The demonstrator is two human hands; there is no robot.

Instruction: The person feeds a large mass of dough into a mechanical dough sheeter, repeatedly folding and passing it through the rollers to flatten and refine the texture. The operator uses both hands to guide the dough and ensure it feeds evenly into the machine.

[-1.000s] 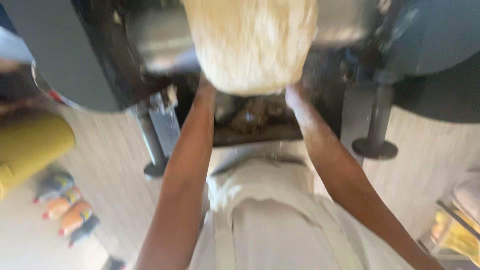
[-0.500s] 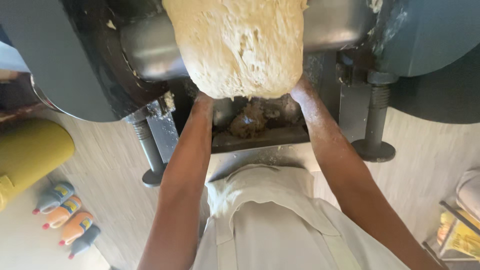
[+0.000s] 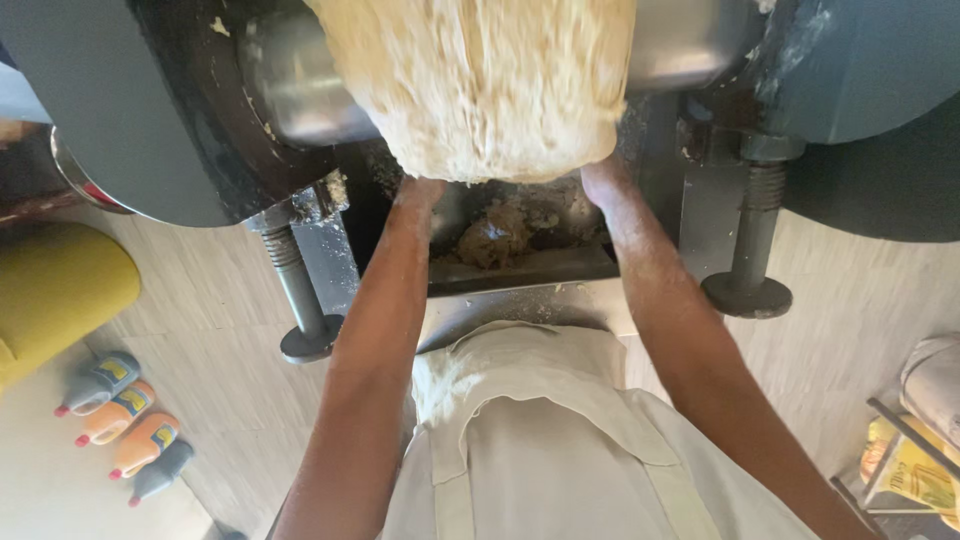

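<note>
Head view: the left hand (image 3: pixel 420 188) and right hand (image 3: pixel 600 178) press up beneath a large pale dough mass (image 3: pixel 485 85); their fingers are hidden, so grip cannot be told. The dough hangs directly above both hands, draped over a steel roller (image 3: pixel 300 80). Squeeze bottles (image 3: pixel 120 425) lie on the floor.

dough mass (image 3: pixel 490 85): 1 | squeeze bottles (image 3: pixel 120 425) on floor: 4 | machine screw feet (image 3: pixel 745 290): 2 | steel roller (image 3: pixel 300 80): 1 | yellow container (image 3: pixel 55 290): 1 | forearms under dough: 2
</note>
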